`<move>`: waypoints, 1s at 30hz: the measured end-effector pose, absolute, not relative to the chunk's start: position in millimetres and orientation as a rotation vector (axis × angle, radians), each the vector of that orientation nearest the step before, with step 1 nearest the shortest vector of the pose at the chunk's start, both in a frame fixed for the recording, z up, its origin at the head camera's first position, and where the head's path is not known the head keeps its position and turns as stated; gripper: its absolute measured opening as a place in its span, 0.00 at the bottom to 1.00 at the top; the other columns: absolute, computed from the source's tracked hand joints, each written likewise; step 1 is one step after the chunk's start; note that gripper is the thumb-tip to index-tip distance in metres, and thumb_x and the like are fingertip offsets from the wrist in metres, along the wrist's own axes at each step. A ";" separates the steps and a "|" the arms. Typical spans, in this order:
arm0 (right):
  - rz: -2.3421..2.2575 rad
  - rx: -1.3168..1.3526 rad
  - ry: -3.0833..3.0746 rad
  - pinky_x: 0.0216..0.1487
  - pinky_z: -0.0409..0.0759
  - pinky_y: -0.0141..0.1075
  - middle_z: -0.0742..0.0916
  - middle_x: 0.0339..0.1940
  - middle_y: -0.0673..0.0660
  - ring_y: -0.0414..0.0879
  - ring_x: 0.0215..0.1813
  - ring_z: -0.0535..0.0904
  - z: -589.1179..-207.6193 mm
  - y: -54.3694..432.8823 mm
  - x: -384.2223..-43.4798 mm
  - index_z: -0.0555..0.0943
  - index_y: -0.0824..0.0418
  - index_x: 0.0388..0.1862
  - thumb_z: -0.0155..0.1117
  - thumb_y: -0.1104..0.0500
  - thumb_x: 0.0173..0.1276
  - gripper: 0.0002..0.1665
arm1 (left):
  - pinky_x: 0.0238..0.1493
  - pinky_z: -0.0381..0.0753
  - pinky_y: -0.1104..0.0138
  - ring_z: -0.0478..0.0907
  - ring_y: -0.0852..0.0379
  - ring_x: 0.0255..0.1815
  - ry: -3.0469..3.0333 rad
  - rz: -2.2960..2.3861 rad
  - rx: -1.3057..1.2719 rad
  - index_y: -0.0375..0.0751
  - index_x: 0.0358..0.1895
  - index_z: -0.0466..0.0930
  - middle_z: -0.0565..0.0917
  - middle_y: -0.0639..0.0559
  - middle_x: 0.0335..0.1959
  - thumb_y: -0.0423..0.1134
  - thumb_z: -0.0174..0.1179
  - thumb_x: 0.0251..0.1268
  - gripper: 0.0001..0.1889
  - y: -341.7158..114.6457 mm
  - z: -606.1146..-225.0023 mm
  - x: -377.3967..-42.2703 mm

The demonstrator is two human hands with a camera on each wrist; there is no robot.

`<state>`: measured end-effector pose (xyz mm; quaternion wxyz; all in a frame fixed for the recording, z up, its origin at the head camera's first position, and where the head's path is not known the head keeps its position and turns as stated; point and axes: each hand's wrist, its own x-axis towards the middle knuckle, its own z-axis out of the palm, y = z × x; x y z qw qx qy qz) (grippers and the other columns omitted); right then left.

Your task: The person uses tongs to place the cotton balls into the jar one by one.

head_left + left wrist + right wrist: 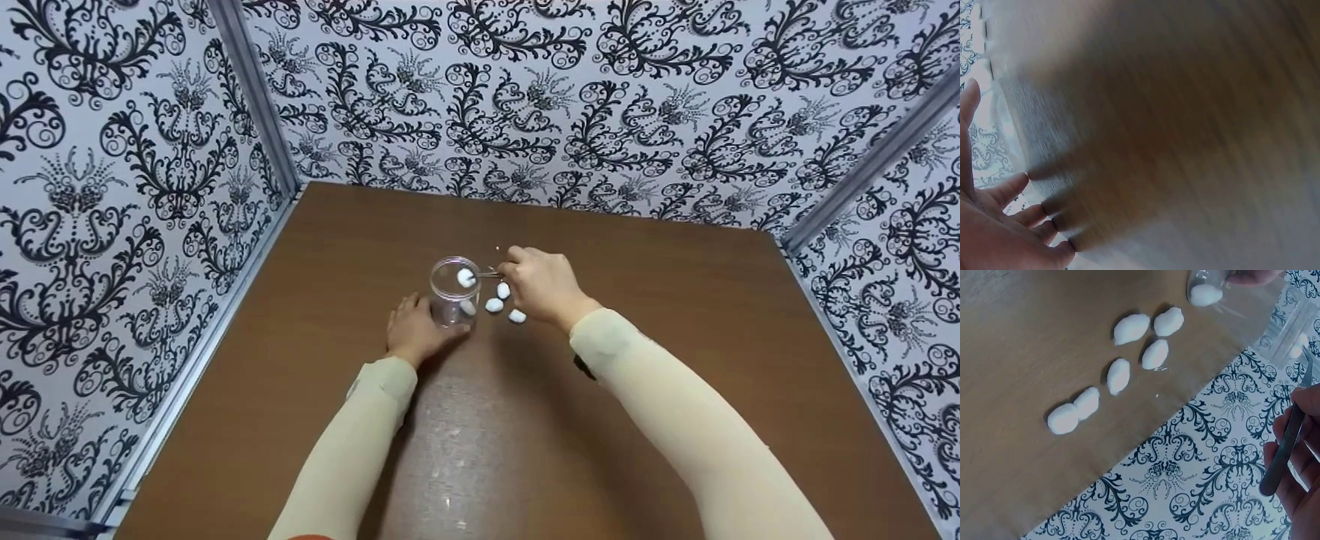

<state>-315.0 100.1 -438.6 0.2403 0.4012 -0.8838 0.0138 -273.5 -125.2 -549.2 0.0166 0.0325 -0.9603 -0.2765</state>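
Observation:
A clear jar [447, 289] stands upright on the table, with one white cotton ball [1206, 295] low inside it. My left hand [418, 328] holds the jar low down, thumb in front and fingers along its left side; in the left wrist view the fingertips [1026, 176] rest at the table surface. My right hand [541, 283] pinches metal tweezers [1285, 453] from the right of the jar. At their tips a cotton ball [466, 277] shows within the jar's mouth. Several loose cotton balls [1155, 354] lie right of the jar, partly hidden by my right hand in the head view.
The brown tabletop [315, 420] is bounded by patterned walls [525, 97] at the back and on both sides. Metal frame posts [259, 97] stand at the corners. Tiny white bits [1157, 395] of fluff lie near the loose cotton balls.

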 end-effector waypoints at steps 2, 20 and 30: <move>0.036 1.101 -2.420 0.21 0.79 0.47 0.79 0.32 0.53 0.50 0.33 0.80 -439.2 99.9 -314.8 0.89 0.56 0.41 0.59 0.63 0.64 0.13 | 0.73 0.52 0.44 0.57 0.37 0.75 -2.989 -0.849 0.101 0.34 0.69 0.70 0.65 0.35 0.72 0.70 0.68 0.48 0.51 -124.9 -549.1 -273.8; 0.034 1.119 -2.429 0.20 0.77 0.48 0.78 0.30 0.54 0.51 0.31 0.79 -441.0 98.8 -311.6 0.88 0.57 0.36 0.59 0.65 0.63 0.11 | 0.73 0.52 0.45 0.56 0.38 0.75 -3.002 -0.845 0.113 0.35 0.69 0.71 0.64 0.35 0.73 0.71 0.67 0.48 0.52 -125.7 -552.5 -275.5; 0.082 1.080 -2.448 0.23 0.79 0.48 0.79 0.35 0.53 0.51 0.36 0.81 -436.8 127.9 -313.0 0.88 0.57 0.41 0.64 0.63 0.62 0.10 | 0.74 0.52 0.45 0.56 0.39 0.76 -3.010 -0.839 0.118 0.36 0.69 0.71 0.65 0.36 0.73 0.72 0.68 0.47 0.52 -125.6 -550.4 -276.4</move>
